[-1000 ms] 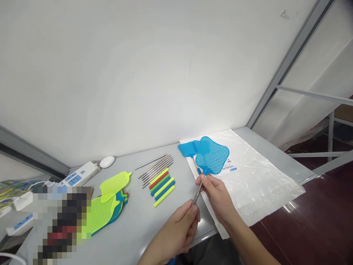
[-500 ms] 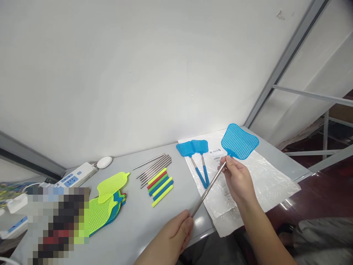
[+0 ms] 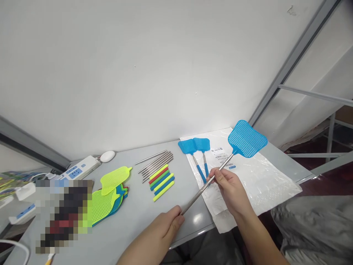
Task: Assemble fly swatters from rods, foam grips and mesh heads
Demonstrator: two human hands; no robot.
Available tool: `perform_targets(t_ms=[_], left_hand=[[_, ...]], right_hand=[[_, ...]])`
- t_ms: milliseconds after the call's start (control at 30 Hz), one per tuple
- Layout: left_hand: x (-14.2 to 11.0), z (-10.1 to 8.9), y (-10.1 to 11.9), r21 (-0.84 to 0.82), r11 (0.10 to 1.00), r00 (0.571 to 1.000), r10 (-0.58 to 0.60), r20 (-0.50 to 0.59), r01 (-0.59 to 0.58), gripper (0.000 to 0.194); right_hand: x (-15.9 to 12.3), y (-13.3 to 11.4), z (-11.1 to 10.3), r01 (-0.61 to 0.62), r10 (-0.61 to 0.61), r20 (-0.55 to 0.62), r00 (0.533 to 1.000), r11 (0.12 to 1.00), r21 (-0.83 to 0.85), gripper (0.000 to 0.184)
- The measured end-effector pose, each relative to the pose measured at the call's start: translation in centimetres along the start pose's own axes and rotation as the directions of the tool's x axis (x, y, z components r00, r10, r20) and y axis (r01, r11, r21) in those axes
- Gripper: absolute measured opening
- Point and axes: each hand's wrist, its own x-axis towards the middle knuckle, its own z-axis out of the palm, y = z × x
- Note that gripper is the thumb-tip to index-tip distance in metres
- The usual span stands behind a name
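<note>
A fly swatter [image 3: 247, 139] with a blue mesh head and an extended metal rod spans both hands, head up to the right. My left hand [image 3: 168, 228] is closed around its lower end, which the fingers hide. Partway up the rod, my right hand [image 3: 230, 189] pinches it below the blue head. Beyond my right hand, two blue fly swatters [image 3: 188, 146] with blue grips lie on a white plastic bag [image 3: 264, 184]. Coloured handle tubes [image 3: 162, 183] in yellow, red, green and blue lie left of the held rod, beside several metal rods [image 3: 157, 166].
A pile of yellow, blue and red swatter heads [image 3: 103, 206] lies on the grey table [image 3: 132, 235] at left. Power strips [image 3: 79, 168] and a white oval object [image 3: 107, 156] are behind them. A wall stands along the back; a blurred-out patch covers the left front.
My right hand has slid down the rod, away from the blue head, baring more metal. My left hand and the rod's lower end have shifted left, and the view has moved slightly.
</note>
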Motion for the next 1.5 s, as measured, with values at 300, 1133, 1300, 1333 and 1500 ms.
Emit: perform_targets(t_ms=[300,1133,1300,1333,1500], left_hand=[[-0.3,-1.7,1.8,0.067,0.997,0.994,-0.014,-0.111,0.022,0.041],[2.5,-2.4,3.4,0.484,0.875,0.979,0.076,-0.192,0.027,0.034],[2.1,-3.4,1.4,0.576,0.817,0.941,0.176,-0.288,0.023,0.039],[2.1,-3.6,1.1,0.587,0.809,0.935,0.192,-0.299,0.022,0.040],[1.5,-4.7,-0.4,0.611,0.789,0.902,0.212,-0.375,0.068,0.040]], right_hand=[[-0.5,0.1,2.2,-0.112,0.109,0.137,0.985,0.994,0.014,0.024],[1.8,-0.9,-4.5,0.046,0.055,-0.197,0.979,0.881,0.471,0.021],[2.5,-1.5,-6.4,0.108,0.049,-0.292,0.955,0.862,0.496,0.019],[2.5,-1.6,-6.4,0.115,0.037,-0.294,0.955,0.869,0.481,0.020],[2.1,-1.3,-5.5,0.039,0.049,-0.209,0.977,0.916,0.398,0.029]])
